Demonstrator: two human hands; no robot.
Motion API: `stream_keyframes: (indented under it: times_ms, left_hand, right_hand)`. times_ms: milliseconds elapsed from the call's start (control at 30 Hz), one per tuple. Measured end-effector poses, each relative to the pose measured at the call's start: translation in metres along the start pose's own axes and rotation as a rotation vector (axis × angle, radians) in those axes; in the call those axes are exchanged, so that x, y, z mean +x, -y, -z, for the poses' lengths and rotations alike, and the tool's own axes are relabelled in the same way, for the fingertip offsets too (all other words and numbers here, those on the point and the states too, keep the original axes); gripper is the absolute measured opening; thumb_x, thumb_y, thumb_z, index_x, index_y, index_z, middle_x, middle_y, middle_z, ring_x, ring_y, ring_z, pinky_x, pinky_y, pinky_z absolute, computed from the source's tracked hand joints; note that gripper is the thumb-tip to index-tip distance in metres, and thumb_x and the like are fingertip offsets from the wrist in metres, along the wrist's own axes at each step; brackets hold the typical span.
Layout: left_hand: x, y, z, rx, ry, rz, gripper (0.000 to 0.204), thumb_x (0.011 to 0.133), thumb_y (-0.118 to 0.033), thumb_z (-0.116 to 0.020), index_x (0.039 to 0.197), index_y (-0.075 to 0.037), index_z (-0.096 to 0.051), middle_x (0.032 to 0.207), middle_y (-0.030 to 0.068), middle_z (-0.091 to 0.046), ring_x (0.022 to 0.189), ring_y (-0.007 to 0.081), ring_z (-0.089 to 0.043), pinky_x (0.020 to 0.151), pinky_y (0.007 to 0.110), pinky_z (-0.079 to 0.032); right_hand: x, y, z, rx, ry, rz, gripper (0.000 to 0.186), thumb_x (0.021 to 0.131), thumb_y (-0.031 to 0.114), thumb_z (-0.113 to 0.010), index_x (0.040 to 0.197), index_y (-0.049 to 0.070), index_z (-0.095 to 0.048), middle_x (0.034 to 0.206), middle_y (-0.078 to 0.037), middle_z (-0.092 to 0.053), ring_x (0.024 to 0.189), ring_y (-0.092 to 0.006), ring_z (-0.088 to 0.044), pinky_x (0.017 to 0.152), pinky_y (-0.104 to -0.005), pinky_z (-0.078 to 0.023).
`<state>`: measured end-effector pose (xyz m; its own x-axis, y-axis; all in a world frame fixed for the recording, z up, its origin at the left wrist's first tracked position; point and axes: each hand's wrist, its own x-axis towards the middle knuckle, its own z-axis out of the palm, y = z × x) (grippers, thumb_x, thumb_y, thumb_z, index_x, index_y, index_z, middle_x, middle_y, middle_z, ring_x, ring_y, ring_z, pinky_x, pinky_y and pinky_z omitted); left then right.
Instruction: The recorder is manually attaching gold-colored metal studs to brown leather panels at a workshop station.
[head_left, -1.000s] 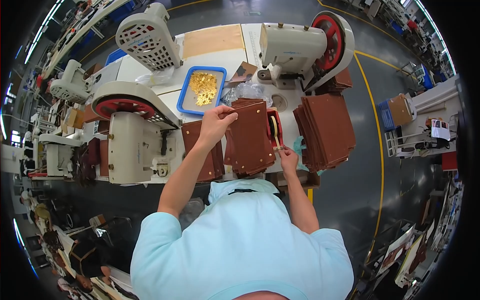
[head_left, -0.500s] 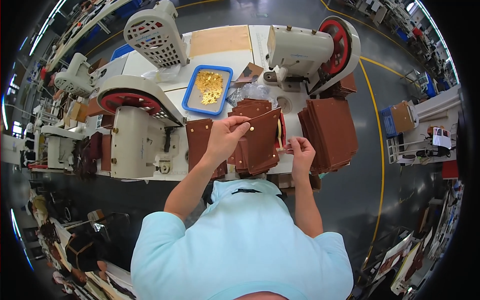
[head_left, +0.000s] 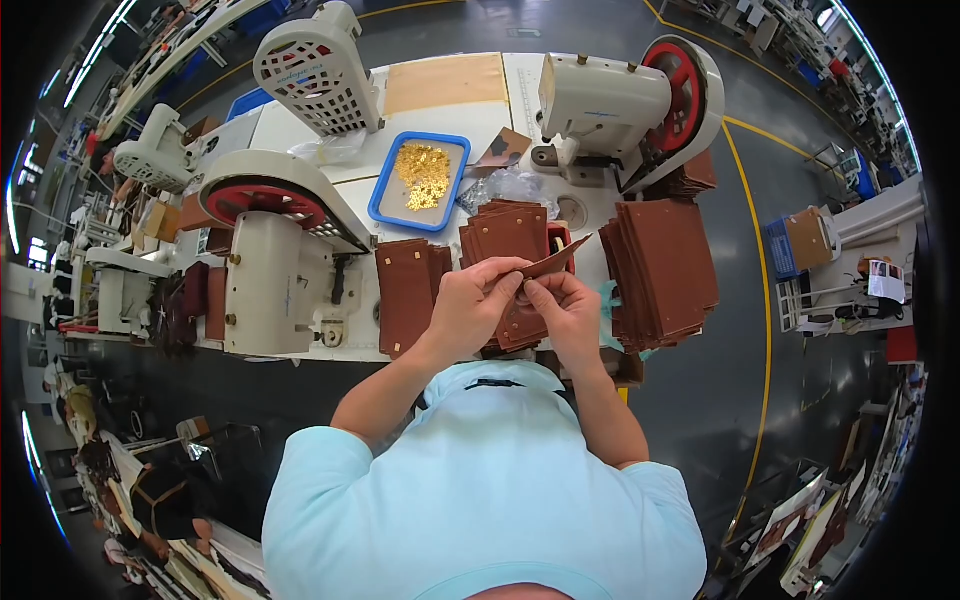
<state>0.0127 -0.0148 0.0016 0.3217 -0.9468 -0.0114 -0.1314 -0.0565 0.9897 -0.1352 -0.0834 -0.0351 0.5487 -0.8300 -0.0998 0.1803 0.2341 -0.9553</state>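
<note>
A brown leather panel (head_left: 557,258) is bent up between my two hands, just above a stack of like panels. My left hand (head_left: 473,305) is closed on it, thumb and forefinger pinching its edge. My right hand (head_left: 567,312) is closed too, its thumb pressed on the panel right beside the left fingertips; a small gold spot shows there, partly hidden. Below and beyond them lies the stack of brown panels (head_left: 500,228) with small gold fittings. Part of a red item (head_left: 558,232) shows behind the held panel.
A blue-rimmed tray (head_left: 377,197) of small gold pieces stands ahead. Brown panels lie in a pile (head_left: 405,290) on the left and a taller pile (head_left: 665,270) on the right. Sewing machines stand left (head_left: 265,290) and far right (head_left: 605,100). Clear plastic (head_left: 510,185) lies by the tray.
My right hand has moved left from beside the red item onto the panel, meeting my left hand. The panel, held up flatter before, is now bent and lower.
</note>
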Motion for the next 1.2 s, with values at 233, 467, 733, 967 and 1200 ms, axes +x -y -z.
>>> stream_keyframes:
  times_ms: [233, 467, 733, 967, 1200]
  left_hand:
    - [0.0, 0.001, -0.001, -0.02, -0.007, -0.034, 0.02, 0.094, -0.005, -0.06, 0.11, 0.005, -0.067, 0.095, 0.0074, -0.07, 0.082, 0.0104, -0.066, 0.073, 0.024, -0.054]
    - [0.0, 0.0, -0.002, 0.021, -0.034, -0.07, 0.02, 0.093, -0.006, -0.06, 0.109, 0.002, -0.068, 0.09, 0.0075, -0.071, 0.077, 0.0087, -0.064, 0.07, 0.024, -0.052]
    - [-0.002, -0.013, -0.003, 0.047, -0.018, -0.038, 0.019, 0.094, -0.005, -0.061, 0.109, 0.002, -0.069, 0.09, 0.0061, -0.072, 0.08, 0.0075, -0.064, 0.071, 0.023, -0.053]
    - [-0.002, -0.01, -0.002, 0.13, -0.014, -0.121, 0.019, 0.092, -0.005, -0.063, 0.109, 0.001, -0.069, 0.087, 0.0064, -0.071, 0.072, 0.0065, -0.06, 0.064, 0.022, -0.049]
    - [0.005, 0.001, 0.003, -0.163, -0.041, 0.073, 0.01, 0.094, -0.006, -0.059, 0.1, -0.002, -0.065, 0.086, 0.0051, -0.071, 0.075, 0.0099, -0.065, 0.068, 0.025, -0.052]
  right_hand:
    - [0.002, 0.006, -0.002, 0.05, 0.004, 0.014, 0.012, 0.093, 0.006, -0.065, 0.095, -0.006, -0.064, 0.087, -0.01, -0.07, 0.078, -0.0134, -0.068, 0.076, -0.027, -0.058]
    - [0.001, 0.005, 0.0, 0.042, 0.002, 0.018, 0.012, 0.092, 0.005, -0.065, 0.096, -0.006, -0.064, 0.087, -0.01, -0.07, 0.079, -0.0141, -0.068, 0.077, -0.0277, -0.058]
    - [0.002, 0.002, 0.002, 0.039, 0.007, 0.036, 0.013, 0.092, 0.005, -0.065, 0.097, -0.007, -0.064, 0.088, -0.011, -0.07, 0.079, -0.0147, -0.069, 0.076, -0.0279, -0.059]
    - [0.004, 0.009, -0.001, -0.027, -0.042, 0.04, 0.013, 0.092, 0.007, -0.067, 0.089, -0.006, -0.066, 0.084, -0.011, -0.07, 0.072, -0.014, -0.068, 0.07, -0.0271, -0.059]
    - [0.017, -0.01, 0.024, -0.262, -0.043, -0.069, 0.033, 0.092, 0.024, -0.069, 0.072, -0.002, -0.066, 0.069, -0.01, -0.068, 0.058, -0.0105, -0.063, 0.053, -0.0231, -0.052]
